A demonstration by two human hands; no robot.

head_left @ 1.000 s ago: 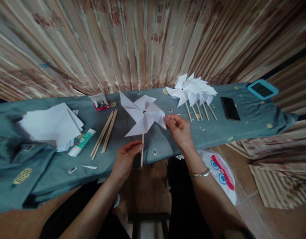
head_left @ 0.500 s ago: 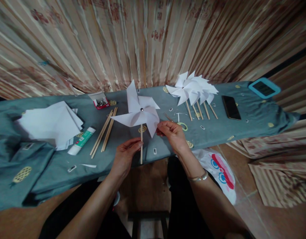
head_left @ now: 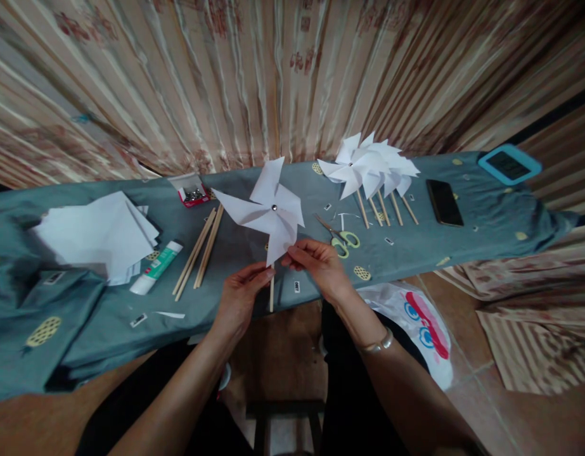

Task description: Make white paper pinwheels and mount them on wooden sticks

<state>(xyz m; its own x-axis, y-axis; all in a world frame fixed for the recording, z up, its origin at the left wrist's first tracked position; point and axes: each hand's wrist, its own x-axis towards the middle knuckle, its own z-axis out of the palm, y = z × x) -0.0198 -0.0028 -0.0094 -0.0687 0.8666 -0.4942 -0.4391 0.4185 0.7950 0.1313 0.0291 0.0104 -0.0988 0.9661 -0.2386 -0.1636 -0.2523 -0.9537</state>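
A white paper pinwheel [head_left: 274, 208] with a silver pin at its centre is held upright above the near edge of the table. My left hand [head_left: 242, 290] pinches its wooden stick [head_left: 272, 294] between thumb and fingers, just below the blades. At the lower blade, my right hand [head_left: 318, 267] has thumb and fingers closed on the paper's edge. Scissors [head_left: 342, 239] with green handles lie on the cloth beyond my right hand. Left of the pinwheel rest several loose wooden sticks [head_left: 199, 253].
Several finished pinwheels [head_left: 368, 166] lie overlapped at the back right, beside a black phone [head_left: 444, 202] and a blue-framed device [head_left: 509, 164]. On the left are white paper sheets [head_left: 95, 237], a glue stick [head_left: 156, 267] and a small box of pins [head_left: 192, 192].
The pinwheel's blades have turned clockwise on the stick. My right hand has moved left and slightly down with a blade edge, uncovering the scissors. My left hand stays on the stick.
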